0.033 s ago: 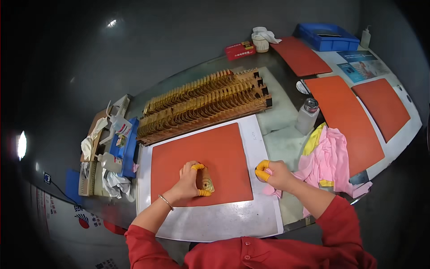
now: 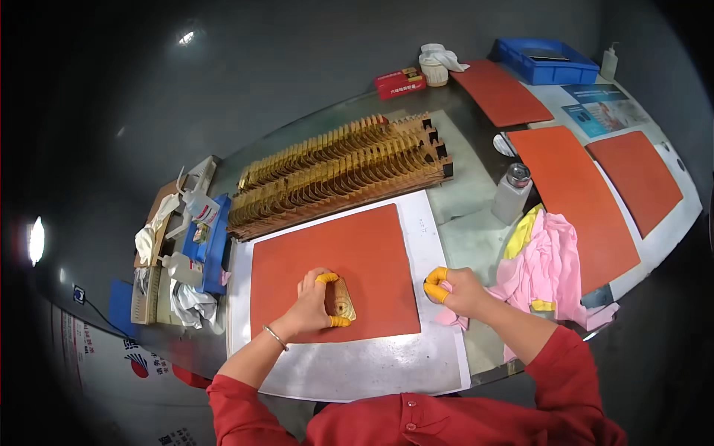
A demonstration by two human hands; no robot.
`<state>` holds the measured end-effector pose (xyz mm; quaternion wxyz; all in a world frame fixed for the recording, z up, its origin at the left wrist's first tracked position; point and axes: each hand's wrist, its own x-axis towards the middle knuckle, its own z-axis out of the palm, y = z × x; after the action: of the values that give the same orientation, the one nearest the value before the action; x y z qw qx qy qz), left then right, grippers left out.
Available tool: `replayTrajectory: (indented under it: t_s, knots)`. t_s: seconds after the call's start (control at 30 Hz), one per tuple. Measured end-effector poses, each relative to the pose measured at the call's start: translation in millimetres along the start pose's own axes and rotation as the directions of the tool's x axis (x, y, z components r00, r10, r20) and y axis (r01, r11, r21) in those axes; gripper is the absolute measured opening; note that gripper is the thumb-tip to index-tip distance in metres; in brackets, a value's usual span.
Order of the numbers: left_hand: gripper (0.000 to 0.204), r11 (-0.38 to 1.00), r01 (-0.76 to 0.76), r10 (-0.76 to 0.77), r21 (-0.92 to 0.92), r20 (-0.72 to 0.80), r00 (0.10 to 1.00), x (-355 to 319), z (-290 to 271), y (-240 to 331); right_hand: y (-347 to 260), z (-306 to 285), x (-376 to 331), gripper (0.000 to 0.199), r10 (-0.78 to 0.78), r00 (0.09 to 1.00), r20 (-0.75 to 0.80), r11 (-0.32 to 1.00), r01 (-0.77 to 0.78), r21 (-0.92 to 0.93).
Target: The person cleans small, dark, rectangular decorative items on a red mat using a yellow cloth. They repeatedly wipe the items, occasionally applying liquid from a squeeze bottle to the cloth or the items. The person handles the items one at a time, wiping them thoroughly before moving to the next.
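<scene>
My left hand (image 2: 309, 303) grips a thin gold plate (image 2: 342, 303) with rounded corners by its edges, between thumb and forefinger. The plate is at the near middle of an orange-red mat (image 2: 335, 245). Yellow finger cots cover the gripping fingertips of both hands. Right of the mat, my right hand (image 2: 460, 290) is closed in a pinch on a pink cloth (image 2: 451, 317), part of which hangs out below the fingers. The fingers hide what else may be in that pinch.
Beyond the mat stands a long rack (image 2: 335, 175) with rows of gold plates. A pump bottle (image 2: 512, 193) and a heap of pink cloth (image 2: 547, 256) are at right, near more orange mats (image 2: 584, 201). Left are a blue tray (image 2: 216, 249) and white bottles (image 2: 199, 204).
</scene>
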<state>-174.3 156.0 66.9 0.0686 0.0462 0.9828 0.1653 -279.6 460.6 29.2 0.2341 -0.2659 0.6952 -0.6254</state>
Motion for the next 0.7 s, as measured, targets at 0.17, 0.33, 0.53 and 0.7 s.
replayTrajectory:
  t_s: [0.17, 0.33, 0.53, 0.7]
  knots:
    - [0.086, 0.980, 0.027, -0.022, 0.199, -0.030, 0.999, -11, -9, 29, 2, 0, 1, 0.009, 0.017, 1.000, 0.021, 0.996, -0.015, -0.088]
    - [0.078, 0.974, -0.166, 0.207, 0.154, -0.305, 0.930, 32, -73, 45, 7, 4, 1, 0.009, -0.084, 0.996, 0.003, 0.988, 0.084, -0.126]
    - [0.063, 0.915, -0.177, 0.316, 0.362, -0.374, 0.872, 224, -177, 50, 11, 6, 1, 0.009, -0.005, 0.999, 0.036, 0.998, 0.007, -0.061]
    - [0.075, 0.830, -0.116, 0.145, 0.546, -0.010, 0.989, 337, -157, 73, 16, -3, 1, 0.016, -0.054, 0.998, 0.007, 0.981, 0.055, -0.185]
